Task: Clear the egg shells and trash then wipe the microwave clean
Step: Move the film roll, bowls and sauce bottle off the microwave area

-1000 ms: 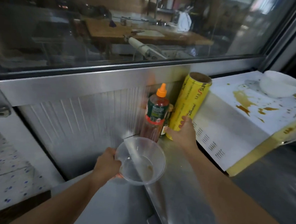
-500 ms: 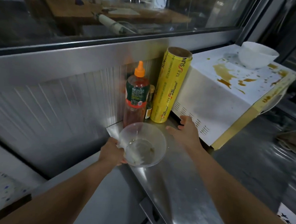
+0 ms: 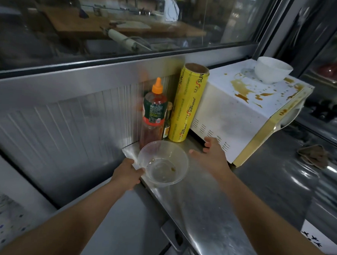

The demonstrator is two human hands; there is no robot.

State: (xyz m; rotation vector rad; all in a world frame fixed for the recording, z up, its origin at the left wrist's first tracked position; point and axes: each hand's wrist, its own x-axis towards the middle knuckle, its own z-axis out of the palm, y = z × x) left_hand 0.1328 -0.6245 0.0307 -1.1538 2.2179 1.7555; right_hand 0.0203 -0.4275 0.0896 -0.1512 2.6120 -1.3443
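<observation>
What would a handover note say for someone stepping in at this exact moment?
Left hand: grip on the rim of the clear plastic bowl, which holds only residue.
Right hand: open, empty, beside the microwave.
Microwave top is stained brown, with a white bowl on it.
A cloth lies on the counter to the right.
Done: nothing visible on the microwave.
Left: clear both bowls, wipe the top. No egg shells in view.

Stainless steel counter (image 3: pixel 213 213), shiny, smeared. On it at back corner: chili sauce bottle with orange cap (image 3: pixel 153 114), small dark bottle (image 3: pixel 167 123) just behind it, upright yellow cling wrap roll (image 3: pixel 187 105) touching white microwave (image 3: pixel 241 116). Clear plastic bowl (image 3: pixel 163 164) near left edge, crumpled brown cloth (image 3: pixel 313 155) far right
</observation>
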